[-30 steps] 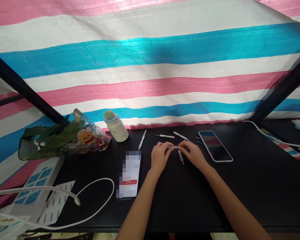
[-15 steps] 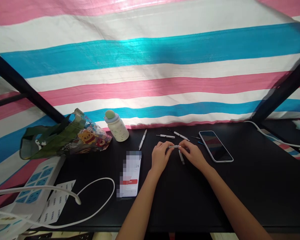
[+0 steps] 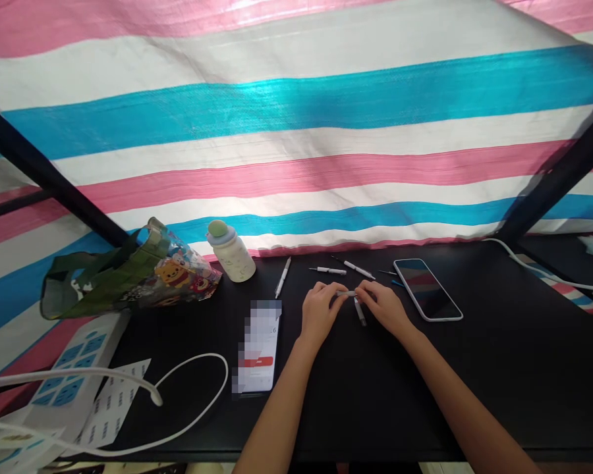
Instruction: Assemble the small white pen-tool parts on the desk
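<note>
My left hand [image 3: 320, 312] pinches one end of a short, pale grey pen barrel [image 3: 346, 293] just above the black table. At the barrel's other end, the fingers of my right hand [image 3: 384, 307] are closed on it. A grey-white pen piece with a dark end [image 3: 360, 313] lies between the hands, close to my right fingertips. Beyond them rest a white pen with a thin dark tip [image 3: 328, 270] and another slanted white pen [image 3: 358, 269]. A thin dark rod [image 3: 388, 272] and a small blue stick [image 3: 398, 284] lie right of my right hand.
A white pen [image 3: 283, 278] and a lit phone [image 3: 259, 355] lie to the left, a dark-screened phone [image 3: 427, 289] to the right. Further left are a bottle [image 3: 234, 257], a green-handled bag [image 3: 172, 270], a power strip [image 3: 74, 368] and a looping white cable [image 3: 226, 378].
Both hands stay close together on the pen barrel, with only a slight shift of the fingers. The view has moved very slightly; the other things lie as before.
</note>
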Motion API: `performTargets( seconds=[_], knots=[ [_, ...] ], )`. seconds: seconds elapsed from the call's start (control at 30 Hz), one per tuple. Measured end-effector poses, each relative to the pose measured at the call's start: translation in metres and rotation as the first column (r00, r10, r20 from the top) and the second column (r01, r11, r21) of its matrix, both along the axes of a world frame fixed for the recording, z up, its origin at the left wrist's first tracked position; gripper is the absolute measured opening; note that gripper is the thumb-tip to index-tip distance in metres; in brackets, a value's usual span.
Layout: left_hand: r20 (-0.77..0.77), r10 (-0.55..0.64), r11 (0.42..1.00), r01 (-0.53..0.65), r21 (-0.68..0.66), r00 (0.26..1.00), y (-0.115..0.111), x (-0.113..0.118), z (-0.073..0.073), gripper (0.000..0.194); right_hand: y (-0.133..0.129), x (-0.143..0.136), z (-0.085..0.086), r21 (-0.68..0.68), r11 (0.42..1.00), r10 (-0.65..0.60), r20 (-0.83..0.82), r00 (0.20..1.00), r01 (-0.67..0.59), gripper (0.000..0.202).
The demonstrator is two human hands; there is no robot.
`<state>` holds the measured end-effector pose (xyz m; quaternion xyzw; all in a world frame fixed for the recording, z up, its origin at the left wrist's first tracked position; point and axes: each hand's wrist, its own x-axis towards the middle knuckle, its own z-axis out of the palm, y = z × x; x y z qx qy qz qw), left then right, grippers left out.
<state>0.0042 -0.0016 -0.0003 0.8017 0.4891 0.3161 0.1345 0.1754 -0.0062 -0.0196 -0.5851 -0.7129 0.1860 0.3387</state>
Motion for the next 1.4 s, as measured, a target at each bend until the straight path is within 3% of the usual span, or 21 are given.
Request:
performTargets(
  seconds=[0.1, 0.3, 0.53, 1.13, 1.4],
  knots=[
    [-0.010, 0.000, 1.000, 0.000, -0.015, 1.000, -0.0006, 0.0007, 0.0007, 0.014, -0.0011, 0.0003, 0.0023, 0.010, 1.000, -0.018, 0.011, 1.000, 0.018, 0.035],
    [0.020, 0.037, 0.999, -0.036, -0.022, 0.999, 0.0010, -0.0005, -0.0025, 0.015, -0.0005, 0.0000, 0.0023, -0.031, 0.997, 0.062, -0.129, 0.990, -0.067, 0.021],
    [0.051, 0.019, 1.000, -0.018, -0.025, 0.999, 0.0021, -0.0006, -0.0044, 0.013, 0.0011, 0.0007, -0.0015, -0.053, 0.996, 0.066, -0.141, 0.988, -0.074, 0.021],
    [0.033, 0.022, 0.999, -0.021, -0.047, 0.999, 0.0033, -0.0021, -0.0074, 0.014, 0.0008, -0.0002, -0.0047, -0.058, 0.992, 0.102, -0.105, 0.989, -0.108, 0.014],
    [-0.082, 0.009, 1.000, -0.010, -0.012, 0.997, 0.0020, -0.0003, -0.0084, 0.008, 0.0015, 0.0018, -0.0051, -0.008, 1.000, -0.011, 0.045, 0.999, 0.012, 0.012]
  ],
)
